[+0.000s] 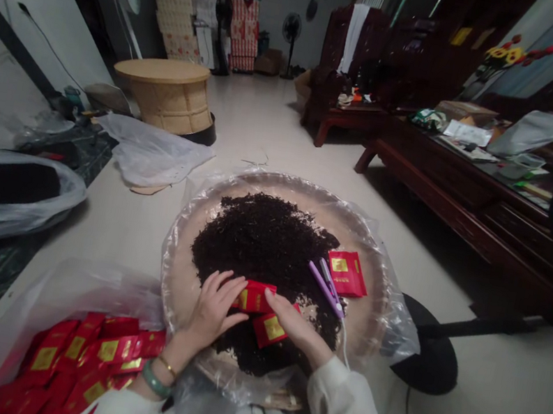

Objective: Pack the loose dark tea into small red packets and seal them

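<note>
Left hand (214, 310) and right hand (293, 321) grasp red packet (256, 297) at opposite ends, probably to steady it. Second packet (270, 331) beside right hand. Dark leaves (257, 243) heaped beyond both hands; purple iron (325, 289) ahead-right of right hand, likely for easy reach.

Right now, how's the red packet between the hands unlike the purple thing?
The red packet has a gold patch; the purple tool, a white cord. The packet is broad; the tool, slim. The packet sits between the left hand and right hand; the tool lies untouched. Both look bright.
</note>
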Action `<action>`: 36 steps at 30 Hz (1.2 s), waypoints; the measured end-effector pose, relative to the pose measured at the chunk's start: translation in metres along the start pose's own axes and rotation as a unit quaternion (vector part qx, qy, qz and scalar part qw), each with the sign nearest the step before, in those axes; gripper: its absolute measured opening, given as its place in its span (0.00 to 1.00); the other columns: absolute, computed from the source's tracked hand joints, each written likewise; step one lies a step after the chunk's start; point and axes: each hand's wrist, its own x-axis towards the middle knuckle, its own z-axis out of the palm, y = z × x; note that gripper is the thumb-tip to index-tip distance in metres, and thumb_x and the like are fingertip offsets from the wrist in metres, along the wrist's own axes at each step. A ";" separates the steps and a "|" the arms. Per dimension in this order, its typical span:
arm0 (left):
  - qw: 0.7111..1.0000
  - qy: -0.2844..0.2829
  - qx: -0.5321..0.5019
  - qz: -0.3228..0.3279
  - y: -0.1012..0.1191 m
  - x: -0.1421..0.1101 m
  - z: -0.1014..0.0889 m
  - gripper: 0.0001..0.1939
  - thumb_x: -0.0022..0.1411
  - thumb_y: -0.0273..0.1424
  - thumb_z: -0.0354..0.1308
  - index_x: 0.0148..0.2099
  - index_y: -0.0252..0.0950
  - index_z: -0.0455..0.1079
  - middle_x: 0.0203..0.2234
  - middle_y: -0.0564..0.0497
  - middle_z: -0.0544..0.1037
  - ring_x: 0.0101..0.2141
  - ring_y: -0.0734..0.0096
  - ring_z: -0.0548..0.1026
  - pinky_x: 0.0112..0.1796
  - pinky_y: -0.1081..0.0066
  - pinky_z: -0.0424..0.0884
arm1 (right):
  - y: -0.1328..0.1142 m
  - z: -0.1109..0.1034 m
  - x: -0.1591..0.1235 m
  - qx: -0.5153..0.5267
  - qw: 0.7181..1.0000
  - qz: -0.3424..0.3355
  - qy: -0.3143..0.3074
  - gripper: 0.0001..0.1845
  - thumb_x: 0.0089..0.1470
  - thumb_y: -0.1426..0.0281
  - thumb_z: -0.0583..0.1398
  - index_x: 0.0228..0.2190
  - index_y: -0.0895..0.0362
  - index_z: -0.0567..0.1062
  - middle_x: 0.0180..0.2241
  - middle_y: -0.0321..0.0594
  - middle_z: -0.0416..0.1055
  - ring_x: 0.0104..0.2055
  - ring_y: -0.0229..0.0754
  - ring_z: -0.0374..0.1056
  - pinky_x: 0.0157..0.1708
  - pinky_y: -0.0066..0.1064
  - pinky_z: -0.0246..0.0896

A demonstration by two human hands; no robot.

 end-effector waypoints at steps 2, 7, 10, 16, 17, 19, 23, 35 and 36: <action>0.999 0.032 -0.013 0.003 -0.001 0.009 -0.002 0.29 0.59 0.38 0.59 0.61 0.36 0.60 0.49 0.41 0.74 0.51 0.53 0.67 0.52 0.51 0.62 | -0.003 -0.001 0.011 0.013 1.000 -0.010 -0.001 0.36 0.45 0.41 0.58 0.41 0.59 0.77 0.43 0.46 0.77 0.50 0.51 0.68 0.58 0.48 0.50; 0.998 0.040 -0.004 0.041 -0.014 0.030 -0.012 0.25 0.60 0.35 0.59 0.58 0.37 0.64 0.45 0.43 0.77 0.44 0.55 0.68 0.47 0.54 0.65 | -0.016 -0.002 0.032 0.041 0.999 -0.014 0.003 0.33 0.44 0.43 0.61 0.36 0.60 0.78 0.35 0.43 0.78 0.41 0.48 0.72 0.54 0.45 0.55; 0.999 -0.004 0.006 0.050 -0.018 0.038 -0.016 0.24 0.59 0.33 0.59 0.58 0.34 0.64 0.44 0.41 0.76 0.42 0.56 0.69 0.44 0.56 0.66 | -0.023 -0.002 0.036 0.022 1.000 -0.006 0.008 0.30 0.43 0.45 0.63 0.34 0.60 0.79 0.32 0.41 0.78 0.37 0.45 0.72 0.51 0.43 0.58; 0.996 -0.077 -0.042 0.002 -0.036 0.032 -0.022 0.16 0.59 0.26 0.55 0.50 0.34 0.70 0.38 0.42 0.77 0.41 0.58 0.71 0.43 0.57 0.66 | -0.027 -0.019 0.025 -0.001 0.999 0.033 0.025 0.33 0.41 0.41 0.61 0.30 0.61 0.78 0.27 0.40 0.77 0.32 0.44 0.70 0.46 0.41 0.60; 0.994 -0.079 -0.068 -0.026 -0.041 0.029 -0.023 0.17 0.58 0.27 0.56 0.51 0.34 0.70 0.41 0.42 0.76 0.44 0.57 0.70 0.46 0.55 0.65 | -0.029 -0.023 0.022 -0.013 0.999 0.033 0.021 0.33 0.42 0.41 0.60 0.30 0.61 0.78 0.28 0.40 0.77 0.33 0.44 0.70 0.46 0.41 0.60; 0.977 -0.094 -0.166 -0.093 -0.047 0.024 -0.025 0.29 0.54 0.30 0.61 0.58 0.36 0.63 0.51 0.40 0.72 0.52 0.55 0.67 0.52 0.52 0.61 | -0.033 -0.028 0.016 -0.057 0.998 0.029 0.002 0.33 0.44 0.42 0.59 0.32 0.60 0.78 0.29 0.40 0.77 0.35 0.45 0.70 0.47 0.41 0.60; 0.813 -0.180 -0.507 -0.224 -0.038 0.025 -0.021 0.42 0.51 0.40 0.65 0.65 0.39 0.52 0.57 0.39 0.67 0.54 0.56 0.68 0.53 0.56 0.63 | -0.042 -0.024 0.015 -0.168 0.982 0.026 -0.085 0.34 0.49 0.41 0.55 0.33 0.60 0.78 0.31 0.40 0.77 0.35 0.44 0.69 0.45 0.39 0.61; 0.531 -0.306 -0.701 -0.366 0.006 0.025 0.019 0.30 0.63 0.49 0.49 0.56 0.30 0.67 0.30 0.42 0.81 0.20 0.69 0.75 0.24 0.72 0.69 | -0.034 -0.010 0.022 -0.408 0.898 -0.103 -0.132 0.30 0.59 0.49 0.49 0.15 0.54 0.68 0.14 0.27 0.61 0.25 0.37 0.65 0.63 0.45 0.33; 0.534 -0.293 -0.698 -0.377 0.007 0.022 0.021 0.30 0.63 0.49 0.48 0.54 0.30 0.68 0.28 0.42 0.81 0.18 0.72 0.73 0.22 0.73 0.67 | -0.030 -0.010 0.022 -0.404 0.899 -0.109 -0.129 0.30 0.59 0.48 0.49 0.15 0.54 0.67 0.13 0.27 0.60 0.24 0.37 0.64 0.63 0.44 0.35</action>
